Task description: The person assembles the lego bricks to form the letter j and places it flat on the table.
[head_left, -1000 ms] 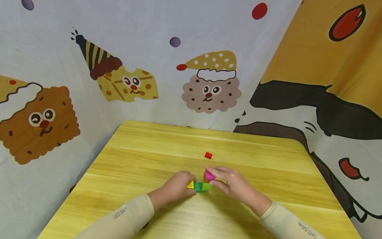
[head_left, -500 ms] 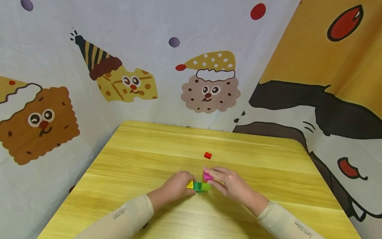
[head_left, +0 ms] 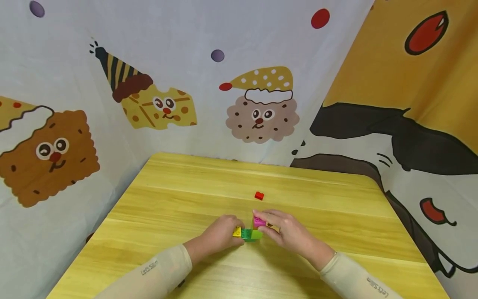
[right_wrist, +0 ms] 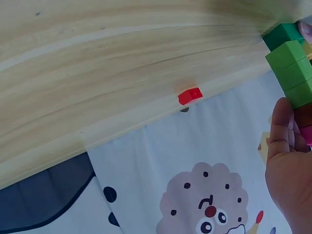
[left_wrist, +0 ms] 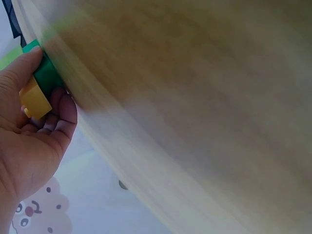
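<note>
Over the middle of the table several toy building bricks are joined. My left hand (head_left: 222, 231) pinches the dark green brick (left_wrist: 48, 74) between thumb and fingers. Beside it a yellow brick (left_wrist: 35, 100) lies within the palm's curve. From the dark green brick rises a column of light green bricks (right_wrist: 294, 70), then a brown brick (right_wrist: 304, 115) and a pink brick (head_left: 258, 222) at its end. My right hand (head_left: 287, 233) grips the column around the pink and brown bricks. Fingers hide part of these bricks in both wrist views.
A small red brick (head_left: 259, 195) lies alone on the wooden table (head_left: 179, 182), beyond the hands. A cartoon-printed cloth (head_left: 209, 145) hangs behind the table. A small dark object (head_left: 181, 283) shows beside the left sleeve.
The pink end of the column has shifted slightly left and down, with the right hand following. Less of the light green and brown shows below it. The left hand barely moves.
</note>
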`<state>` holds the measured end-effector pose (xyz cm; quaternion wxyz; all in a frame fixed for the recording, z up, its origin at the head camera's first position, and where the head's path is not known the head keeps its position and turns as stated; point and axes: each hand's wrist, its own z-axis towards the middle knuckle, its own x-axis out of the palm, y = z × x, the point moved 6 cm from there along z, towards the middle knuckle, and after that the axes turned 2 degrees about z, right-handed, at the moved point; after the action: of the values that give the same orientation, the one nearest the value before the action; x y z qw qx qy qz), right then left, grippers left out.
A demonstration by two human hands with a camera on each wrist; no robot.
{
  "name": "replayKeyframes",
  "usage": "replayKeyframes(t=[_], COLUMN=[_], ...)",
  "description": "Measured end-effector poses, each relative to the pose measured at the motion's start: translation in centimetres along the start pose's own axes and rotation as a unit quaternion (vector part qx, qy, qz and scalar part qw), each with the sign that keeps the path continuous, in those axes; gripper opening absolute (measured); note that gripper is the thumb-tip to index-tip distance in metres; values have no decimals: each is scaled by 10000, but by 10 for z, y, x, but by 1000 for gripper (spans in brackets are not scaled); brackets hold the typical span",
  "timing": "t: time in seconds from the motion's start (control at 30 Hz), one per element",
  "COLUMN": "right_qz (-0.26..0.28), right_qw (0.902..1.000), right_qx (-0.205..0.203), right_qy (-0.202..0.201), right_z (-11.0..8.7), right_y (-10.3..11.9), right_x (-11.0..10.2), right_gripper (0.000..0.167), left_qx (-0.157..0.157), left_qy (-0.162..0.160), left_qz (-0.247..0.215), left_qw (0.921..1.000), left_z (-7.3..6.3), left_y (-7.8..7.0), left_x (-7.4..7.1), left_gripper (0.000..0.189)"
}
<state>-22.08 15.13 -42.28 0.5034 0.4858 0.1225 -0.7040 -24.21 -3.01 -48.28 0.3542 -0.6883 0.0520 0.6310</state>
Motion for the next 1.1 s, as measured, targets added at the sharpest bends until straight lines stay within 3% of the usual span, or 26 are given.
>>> replayKeyframes(t=[0.4,0.6,0.83,1.1], right_qz=[458,562,899,1241], right_qw=[9987,9966,9850,9704], right_qx=[232,533,1365,1871], right_qy=[41,269,559,886], right_z=[0,-1,-5,-9], right_y=[-4,-6,-13,-21], right_x=[1,3,6,16], right_gripper=[52,59,85,88], left_qx=[-22,-31,-65,-73], left_qy=[-6,-7,13,8], left_qz=[20,-35,-15,-12], left_qw=[10000,10000,10000,10000], left_z=[1,1,1,1], left_y=[0,-1,0,0], left_x=[0,0,-1,1], left_gripper=[36,35,37,37])
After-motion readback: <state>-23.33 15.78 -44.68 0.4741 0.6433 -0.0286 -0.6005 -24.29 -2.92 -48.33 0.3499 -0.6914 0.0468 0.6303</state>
